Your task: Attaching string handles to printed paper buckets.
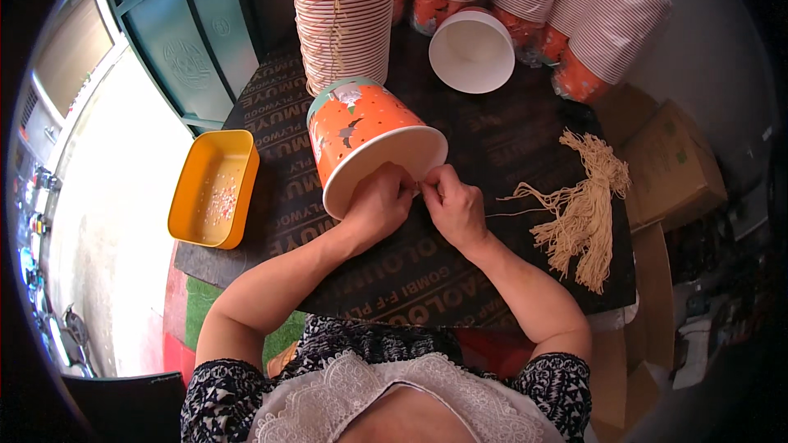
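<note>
An orange paper bucket (365,127) with bat prints and a green band lies tilted in front of me, its white-rimmed mouth facing me. My left hand (384,201) reaches into the mouth near the rim, fingers pinched; what they grip is too small to make out. Just outside the rim, my right hand (454,203) is closed in a pinch, its fingertips almost meeting the left's. A thin beige cord (517,212) runs from the right hand's wrist toward a bundle of cords (587,205) on the right, and a pale bit shows between the fingertips.
A tall stack of nested buckets (343,33) stands behind the held one. Another bucket (472,53) lies mouth toward me, before several wrapped stacks (611,33). A yellow tray (248,189) with small pale and red bits sits left on the dark plywood table (279,267). Cardboard boxes (677,168) stand right.
</note>
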Available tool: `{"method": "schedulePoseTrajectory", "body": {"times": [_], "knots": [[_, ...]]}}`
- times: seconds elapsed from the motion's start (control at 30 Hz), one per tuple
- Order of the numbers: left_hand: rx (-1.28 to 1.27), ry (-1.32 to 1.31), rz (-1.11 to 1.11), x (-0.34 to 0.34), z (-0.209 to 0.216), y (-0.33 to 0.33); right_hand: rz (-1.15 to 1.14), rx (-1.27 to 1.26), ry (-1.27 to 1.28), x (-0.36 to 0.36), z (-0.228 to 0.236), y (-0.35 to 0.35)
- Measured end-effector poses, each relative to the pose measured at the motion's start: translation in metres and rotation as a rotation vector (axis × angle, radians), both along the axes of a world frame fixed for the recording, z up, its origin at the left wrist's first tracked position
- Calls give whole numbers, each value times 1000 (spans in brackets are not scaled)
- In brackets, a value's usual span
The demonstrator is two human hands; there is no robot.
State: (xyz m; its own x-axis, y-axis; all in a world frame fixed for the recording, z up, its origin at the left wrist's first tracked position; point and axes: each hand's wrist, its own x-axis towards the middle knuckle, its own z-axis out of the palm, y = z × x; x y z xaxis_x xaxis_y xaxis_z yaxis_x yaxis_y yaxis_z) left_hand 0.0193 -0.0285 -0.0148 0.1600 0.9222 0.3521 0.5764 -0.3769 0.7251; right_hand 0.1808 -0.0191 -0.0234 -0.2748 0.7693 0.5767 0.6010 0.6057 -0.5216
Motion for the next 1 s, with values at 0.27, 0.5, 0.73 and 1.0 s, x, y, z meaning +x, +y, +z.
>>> {"method": "schedulePoseTrajectory", "body": {"times": [0.27,0.5,0.73,1.0], "knots": [[3,-9,3,0,0,-1,26,113,-4,1,-2,4],[-18,-47,22,1,1,-1,55,142,-13,1,1,3],[-31,-73,43,0,0,0,67,73,-4,0,4,-1],[-34,-91,37,1,4,-1,66,-7,-4,-1,0,-1]]}}
